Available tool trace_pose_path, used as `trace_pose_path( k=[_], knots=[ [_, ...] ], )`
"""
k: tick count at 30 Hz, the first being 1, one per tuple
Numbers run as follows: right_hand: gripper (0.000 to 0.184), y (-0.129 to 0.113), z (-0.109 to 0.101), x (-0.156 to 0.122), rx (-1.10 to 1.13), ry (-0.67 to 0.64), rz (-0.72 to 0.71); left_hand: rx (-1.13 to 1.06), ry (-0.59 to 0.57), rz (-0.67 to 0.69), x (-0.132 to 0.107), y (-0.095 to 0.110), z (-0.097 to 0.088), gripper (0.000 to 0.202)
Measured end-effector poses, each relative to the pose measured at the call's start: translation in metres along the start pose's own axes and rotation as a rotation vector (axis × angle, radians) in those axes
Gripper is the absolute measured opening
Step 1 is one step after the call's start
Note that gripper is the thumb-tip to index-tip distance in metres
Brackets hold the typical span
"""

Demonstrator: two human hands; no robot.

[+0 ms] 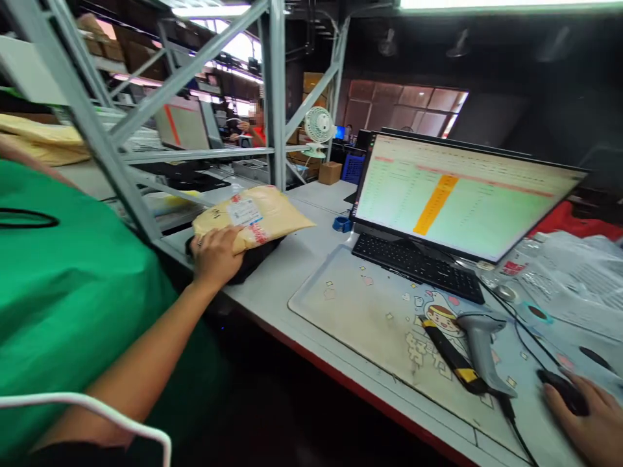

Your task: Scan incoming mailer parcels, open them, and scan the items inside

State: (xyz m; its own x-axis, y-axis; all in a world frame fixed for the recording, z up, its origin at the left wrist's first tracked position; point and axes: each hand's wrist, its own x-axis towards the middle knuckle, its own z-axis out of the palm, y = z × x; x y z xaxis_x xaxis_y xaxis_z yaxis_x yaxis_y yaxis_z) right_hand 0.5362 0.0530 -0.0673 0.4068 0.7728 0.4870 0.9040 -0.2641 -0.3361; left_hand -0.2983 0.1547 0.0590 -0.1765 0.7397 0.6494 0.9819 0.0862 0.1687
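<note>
My left hand (214, 256) rests on the near corner of a yellow padded parcel (253, 217) with a white label. The parcel lies on a black parcel (250, 259) at the left end of the white table (292, 279). The fingers are curled over the parcel's edge. My right hand (591, 421) sits at the bottom right, cupped over a black computer mouse (567, 389).
A monitor (457, 194) showing a spreadsheet stands behind a black keyboard (418, 266) on a printed desk mat (379, 324). A grey barcode scanner (481, 350) and a black-yellow tool (450, 357) lie on the mat. A green bag (73, 279) fills the left. Metal shelving (272, 97) rises behind.
</note>
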Motion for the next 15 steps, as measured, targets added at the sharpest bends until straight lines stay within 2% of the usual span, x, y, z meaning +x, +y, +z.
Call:
trace_pose_path(
  k=[2, 5, 8, 11, 13, 15],
  knots=[
    [0.089, -0.005, -0.008, -0.005, 0.018, -0.031, 0.009, -0.015, 0.019, -0.012, 0.005, -0.001, -0.003, 0.05],
    [0.085, -0.008, -0.014, -0.008, -0.027, -0.111, -0.03, -0.05, 0.089, -0.102, 0.021, -0.007, -0.005, 0.054],
    [0.084, -0.009, -0.012, -0.011, -0.057, -0.115, -0.021, 0.031, 0.282, -0.15, 0.04, -0.019, -0.012, 0.052],
    [0.082, -0.014, -0.011, -0.016, -0.074, -0.096, 0.03, 0.111, 0.596, -0.007, 0.04, -0.017, -0.028, 0.042],
    [0.079, -0.018, -0.011, -0.02, -0.08, -0.086, 0.049, 0.051, 0.771, 0.178, 0.02, 0.001, -0.04, 0.033],
    [0.079, -0.021, -0.012, -0.021, -0.089, -0.083, 0.052, -0.114, 0.779, 0.371, -0.018, 0.031, -0.047, 0.028]
  ],
)
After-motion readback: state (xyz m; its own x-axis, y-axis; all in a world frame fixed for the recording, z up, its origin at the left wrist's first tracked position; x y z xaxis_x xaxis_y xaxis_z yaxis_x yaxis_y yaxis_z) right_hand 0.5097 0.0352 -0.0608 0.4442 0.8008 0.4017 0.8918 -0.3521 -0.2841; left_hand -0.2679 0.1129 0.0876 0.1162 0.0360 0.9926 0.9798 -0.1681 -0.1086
